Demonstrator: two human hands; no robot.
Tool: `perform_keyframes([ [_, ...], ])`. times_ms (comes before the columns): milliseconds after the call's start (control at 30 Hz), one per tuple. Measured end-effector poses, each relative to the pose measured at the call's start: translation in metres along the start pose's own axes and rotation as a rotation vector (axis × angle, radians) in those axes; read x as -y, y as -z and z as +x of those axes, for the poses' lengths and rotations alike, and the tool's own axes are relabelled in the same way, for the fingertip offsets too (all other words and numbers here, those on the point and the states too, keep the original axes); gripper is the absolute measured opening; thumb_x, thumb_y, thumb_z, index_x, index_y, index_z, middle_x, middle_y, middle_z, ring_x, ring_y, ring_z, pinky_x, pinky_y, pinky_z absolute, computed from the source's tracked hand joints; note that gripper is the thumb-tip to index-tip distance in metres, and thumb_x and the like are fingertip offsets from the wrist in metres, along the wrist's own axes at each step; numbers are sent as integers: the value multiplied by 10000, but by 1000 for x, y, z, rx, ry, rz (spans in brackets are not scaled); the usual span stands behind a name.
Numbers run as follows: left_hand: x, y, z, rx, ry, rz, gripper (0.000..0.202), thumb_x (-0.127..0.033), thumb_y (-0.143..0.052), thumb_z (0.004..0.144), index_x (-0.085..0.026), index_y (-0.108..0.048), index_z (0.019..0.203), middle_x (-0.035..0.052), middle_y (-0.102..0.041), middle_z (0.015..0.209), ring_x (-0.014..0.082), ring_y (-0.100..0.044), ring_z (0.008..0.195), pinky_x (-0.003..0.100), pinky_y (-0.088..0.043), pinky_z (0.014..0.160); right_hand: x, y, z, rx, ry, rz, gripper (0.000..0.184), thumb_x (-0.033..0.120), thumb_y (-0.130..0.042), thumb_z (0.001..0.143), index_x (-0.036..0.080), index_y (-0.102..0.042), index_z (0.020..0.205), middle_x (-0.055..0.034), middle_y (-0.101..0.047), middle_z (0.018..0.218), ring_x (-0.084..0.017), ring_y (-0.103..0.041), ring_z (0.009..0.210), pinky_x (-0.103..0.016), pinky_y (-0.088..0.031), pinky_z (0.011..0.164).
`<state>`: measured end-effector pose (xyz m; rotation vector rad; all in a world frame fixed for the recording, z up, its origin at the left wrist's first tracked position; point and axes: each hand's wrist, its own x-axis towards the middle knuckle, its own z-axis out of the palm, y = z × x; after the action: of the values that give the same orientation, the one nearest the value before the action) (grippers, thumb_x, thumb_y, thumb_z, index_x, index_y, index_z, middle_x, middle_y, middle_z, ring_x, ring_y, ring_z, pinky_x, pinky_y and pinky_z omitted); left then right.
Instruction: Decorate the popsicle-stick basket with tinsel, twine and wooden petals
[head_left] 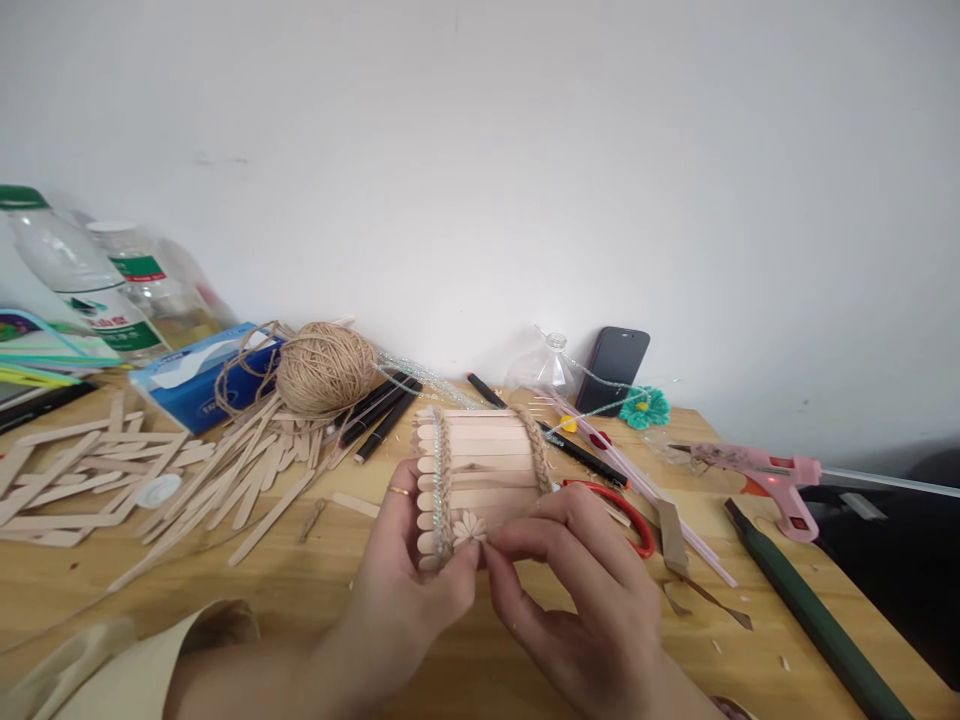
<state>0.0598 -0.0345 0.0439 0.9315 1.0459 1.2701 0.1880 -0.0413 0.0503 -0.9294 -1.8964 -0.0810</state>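
Observation:
My left hand (409,575) grips a rounded holder made of craft sticks (491,450), its thumb pressed on the front near the lower edge. Braided twine bands (444,470) run along both ends of the holder, and a silvery cord lies beside the left one. A small pale wooden flower (469,527) sits on the front, next to my left thumb tip. My right hand (581,585) is closed in a pinch just right of the flower, thumb and forefinger meeting there. Whatever lies between those fingertips is too small to make out.
Loose craft sticks (270,450), a twine ball (326,367) and a blue tissue pack (214,380) cover the left side. Red-handled scissors (637,525), a phone (611,370), a teal flower (645,407) and a pink glue gun (780,480) lie to the right.

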Motion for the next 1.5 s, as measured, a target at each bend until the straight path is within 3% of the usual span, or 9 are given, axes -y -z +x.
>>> perform_keyframes([
  [233,6,7,0,27,-36,-84,640,-204,-631,650,-157,-325,1210,123,-660,1116,223,-645,984,266,-537,783,0,2,-1,41,8,80,155,23,-569,713,161,-567,786,-15,-552,668,-122,-506,622,-243,-442,518],
  [400,0,3,2,-34,30,-11,709,-184,-682,558,-171,-380,1199,91,-697,988,249,-670,870,309,-550,724,-1,2,-1,34,14,84,167,6,-583,704,154,-570,780,-22,-554,666,-123,-508,620,-240,-444,518],
  [733,-1,-1,2,-137,-35,25,545,-153,-678,496,-194,-509,1012,40,-694,817,234,-671,784,294,-553,650,-3,-1,-2,14,38,51,137,22,-599,731,154,-587,765,-23,-566,665,-117,-496,607,-253,-433,517],
  [967,-5,-2,3,-141,-52,21,433,-137,-664,485,-203,-523,889,21,-692,739,218,-675,709,272,-546,595,-1,-1,-1,8,27,46,144,12,-599,726,154,-588,747,-21,-570,651,-117,-494,599,-254,-426,515],
  [1367,1,0,2,-84,-48,-61,435,-114,-660,505,-204,-491,895,-10,-684,699,194,-677,703,238,-543,602,-2,1,-3,43,13,66,139,22,-593,724,153,-581,770,-24,-565,683,-120,-499,630,-256,-430,539],
  [1500,5,3,4,-104,-40,-85,491,-135,-667,511,-187,-481,962,17,-706,805,185,-679,739,229,-548,629,-4,5,-4,93,-23,174,164,20,-542,733,143,-567,838,-36,-556,735,-127,-504,682,-251,-439,563],
])
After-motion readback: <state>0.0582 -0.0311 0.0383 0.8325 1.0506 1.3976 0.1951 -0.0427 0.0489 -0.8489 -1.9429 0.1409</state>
